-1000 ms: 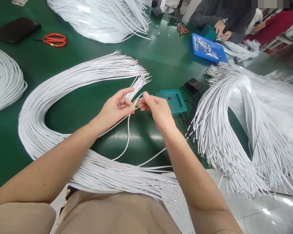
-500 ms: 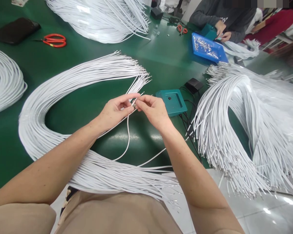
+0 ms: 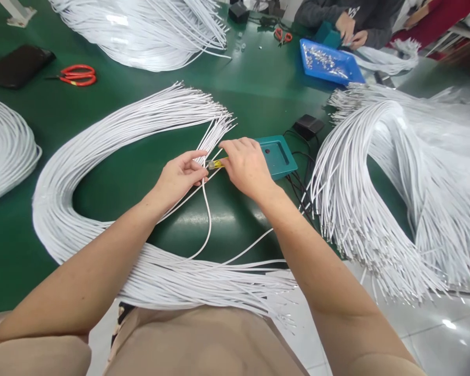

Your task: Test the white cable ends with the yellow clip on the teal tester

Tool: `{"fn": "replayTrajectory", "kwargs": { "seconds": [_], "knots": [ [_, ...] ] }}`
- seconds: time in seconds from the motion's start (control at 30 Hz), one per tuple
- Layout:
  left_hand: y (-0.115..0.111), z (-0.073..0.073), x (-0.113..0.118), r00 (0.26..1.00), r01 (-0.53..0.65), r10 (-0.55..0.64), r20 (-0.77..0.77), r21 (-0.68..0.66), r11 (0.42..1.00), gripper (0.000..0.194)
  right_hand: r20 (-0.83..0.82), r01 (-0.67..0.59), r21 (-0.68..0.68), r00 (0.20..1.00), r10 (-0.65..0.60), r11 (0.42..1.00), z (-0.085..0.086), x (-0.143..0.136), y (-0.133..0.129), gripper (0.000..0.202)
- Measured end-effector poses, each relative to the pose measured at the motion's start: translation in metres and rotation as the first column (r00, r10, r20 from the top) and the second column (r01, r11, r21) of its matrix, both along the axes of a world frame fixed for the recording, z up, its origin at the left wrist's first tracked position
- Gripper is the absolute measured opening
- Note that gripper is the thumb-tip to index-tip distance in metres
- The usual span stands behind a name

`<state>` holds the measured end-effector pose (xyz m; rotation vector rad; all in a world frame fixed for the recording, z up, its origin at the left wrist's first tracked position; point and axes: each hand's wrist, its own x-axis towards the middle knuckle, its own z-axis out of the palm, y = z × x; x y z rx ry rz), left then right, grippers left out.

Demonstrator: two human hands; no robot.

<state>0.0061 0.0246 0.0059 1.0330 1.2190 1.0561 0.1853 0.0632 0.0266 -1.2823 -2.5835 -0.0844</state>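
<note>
My left hand is closed, thumb against fingers, on a thin white cable that hangs in a loop below it. Just to its right, my right hand is palm down with its fingers wrapped round a small yellow tool. The tool's pale tip points at the left fingertips; the rest is hidden in my palm, so its kind is unclear. Around both hands curves a large bundle of white cables with metal-tipped ends, some of which lie just above my fingers.
A teal tray-like device with black cords sits beyond my right hand. More white cables hang over the right edge. Red-handled scissors, a black case and a blue tray of small parts lie farther off. A co-worker's hands work behind the tray.
My right hand has turned palm down and drawn slightly right from the left fingertips; the yellow tool now shows in it. My left hand keeps its pinch. The whole view has shifted slightly.
</note>
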Motion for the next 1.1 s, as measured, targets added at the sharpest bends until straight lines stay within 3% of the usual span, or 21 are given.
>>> {"fn": "replayTrajectory", "kwargs": {
  "seconds": [0.17, 0.5, 0.87, 1.1],
  "knots": [
    [0.002, -0.007, 0.002, 0.989, 0.023, -0.013, -0.148, 0.064, 0.998, 0.051, 0.079, -0.003, -0.101, 0.997, 0.011, 0.995, -0.001, 0.008, 0.008, 0.013],
    [0.006, -0.012, 0.004, 0.982, 0.038, -0.027, -0.187, 0.055, 0.998, 0.054, 0.046, -0.041, -0.093, 0.998, 0.045, 0.995, -0.009, 0.01, 0.016, 0.018],
    [0.006, -0.021, 0.005, 0.903, 0.021, 0.02, -0.429, 0.091, 0.996, 0.054, 0.033, 0.016, -0.092, 0.999, -0.013, 0.996, -0.009, 0.008, 0.022, 0.016],
    [0.006, -0.019, 0.007, 0.906, 0.027, 0.01, -0.423, 0.081, 0.996, 0.057, -0.028, 0.025, -0.087, 0.999, -0.027, 0.996, -0.005, 0.013, 0.015, 0.017]
  ]
}}
